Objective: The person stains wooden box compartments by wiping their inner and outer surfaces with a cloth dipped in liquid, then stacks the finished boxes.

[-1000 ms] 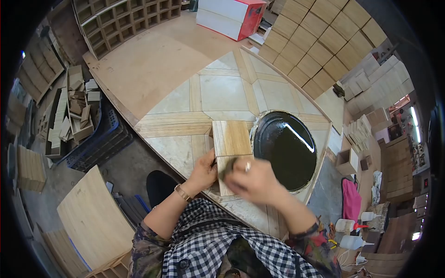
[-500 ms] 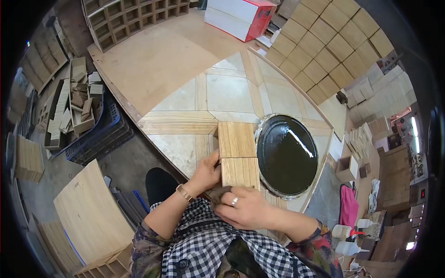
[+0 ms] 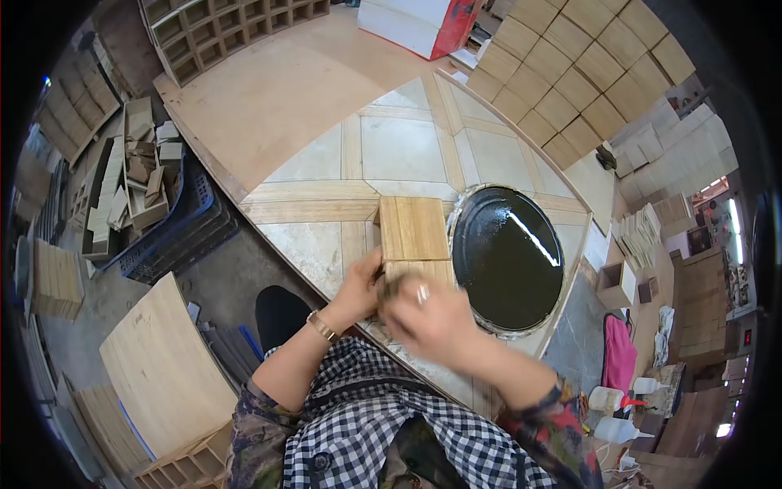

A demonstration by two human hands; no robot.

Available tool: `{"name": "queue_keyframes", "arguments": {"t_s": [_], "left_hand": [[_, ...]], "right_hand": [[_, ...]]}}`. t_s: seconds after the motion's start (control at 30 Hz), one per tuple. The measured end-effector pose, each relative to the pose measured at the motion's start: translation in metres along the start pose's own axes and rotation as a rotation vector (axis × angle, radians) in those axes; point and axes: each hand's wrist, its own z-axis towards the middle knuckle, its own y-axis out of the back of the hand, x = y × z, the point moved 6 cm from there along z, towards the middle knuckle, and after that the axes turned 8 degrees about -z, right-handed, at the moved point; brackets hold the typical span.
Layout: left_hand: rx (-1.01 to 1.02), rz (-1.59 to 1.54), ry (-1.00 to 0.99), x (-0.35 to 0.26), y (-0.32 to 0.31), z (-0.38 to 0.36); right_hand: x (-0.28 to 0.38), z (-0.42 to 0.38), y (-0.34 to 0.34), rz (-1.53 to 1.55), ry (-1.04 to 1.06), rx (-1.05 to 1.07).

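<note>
Two light wooden boxes stand end to end on the table in front of me, the far box [image 3: 414, 228] and the near box [image 3: 419, 268], with a seam between them. My left hand [image 3: 354, 293] is closed on the left side of the near box; its fingertips are partly hidden. My right hand [image 3: 436, 322], smeared by motion, is over the near box and covers most of its top. It grips a crumpled dark rag [image 3: 393, 287] against the wood. Just right of the boxes is a round, wide tub of dark liquid [image 3: 509, 261].
A patterned panel [image 3: 403, 151] lies under the work. At the back are a compartmented wooden rack [image 3: 232, 39] and a white-and-red box [image 3: 407, 28]. Stacked wooden boxes [image 3: 586, 69] rise at right. A blue crate [image 3: 183, 228] with wood scraps is at left; glue bottles [image 3: 615, 429] lie lower right.
My right hand has moved forward with the rag, from the near end of the near box up over its top. My left hand keeps its hold. The view has shifted slightly.
</note>
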Motion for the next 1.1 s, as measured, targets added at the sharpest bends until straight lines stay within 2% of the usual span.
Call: {"name": "queue_keyframes", "arguments": {"t_s": [0.03,0.1,0.2,0.3,0.37,0.43,0.5,0.53,0.6,0.67,0.77,0.87,0.93,0.97,1.0,1.1], "left_hand": [[-0.024,-0.008,-0.056,-0.006,-0.001,0.002],[-0.014,0.038,-0.024,-0.005,0.000,0.004],[-0.019,-0.072,-0.004,-0.001,-0.002,0.001],[-0.093,-0.544,0.109,0.003,-0.002,-0.004],[-0.039,-1.121,0.258,0.031,-0.007,-0.012],[0.079,-1.690,0.361,0.045,-0.015,-0.026],[0.096,-1.206,0.109,0.045,-0.009,-0.029],[-0.025,-0.753,0.035,0.047,-0.004,-0.030],[-0.262,-1.292,0.152,0.058,-0.006,-0.031],[-0.283,-1.314,0.177,0.067,-0.005,-0.035],[-0.300,-1.417,0.166,0.077,-0.004,-0.038],[-0.315,-1.491,0.148,0.076,-0.003,-0.039],[-0.322,-1.468,0.165,0.067,-0.004,-0.038],[-0.320,-1.445,0.177,0.063,-0.005,-0.037],[-0.321,-1.421,0.189,0.059,-0.006,-0.037],[-0.295,-1.335,0.215,0.044,-0.010,-0.033]], "right_hand": [[0.011,-0.018,0.011,0.017,0.044,-0.009],[0.017,-0.046,0.027,-0.025,0.064,0.048],[-0.001,-0.083,0.049,0.171,-0.050,-0.046],[-0.029,-0.100,0.078,0.184,-0.299,-0.318],[-0.051,-0.105,0.083,0.215,-0.535,-0.503],[-0.072,-0.099,0.077,0.412,-0.759,-0.540],[-0.086,-0.089,0.058,0.715,-0.943,-0.525],[-0.085,-0.073,0.058,0.632,-0.828,-0.506],[-0.079,-0.037,0.052,0.469,-0.582,-0.468],[-0.077,-0.004,0.039,0.271,-0.420,-0.371],[-0.114,0.032,0.006,0.193,-0.629,-0.221],[-0.092,0.057,-0.020,0.045,-0.616,-0.107],[-0.049,0.067,-0.021,0.057,-0.469,-0.144],[-0.022,0.068,-0.012,0.059,-0.332,-0.203],[-0.003,0.064,-0.016,0.151,-0.298,-0.153],[0.036,0.051,0.007,0.316,-0.086,-0.188]]}}
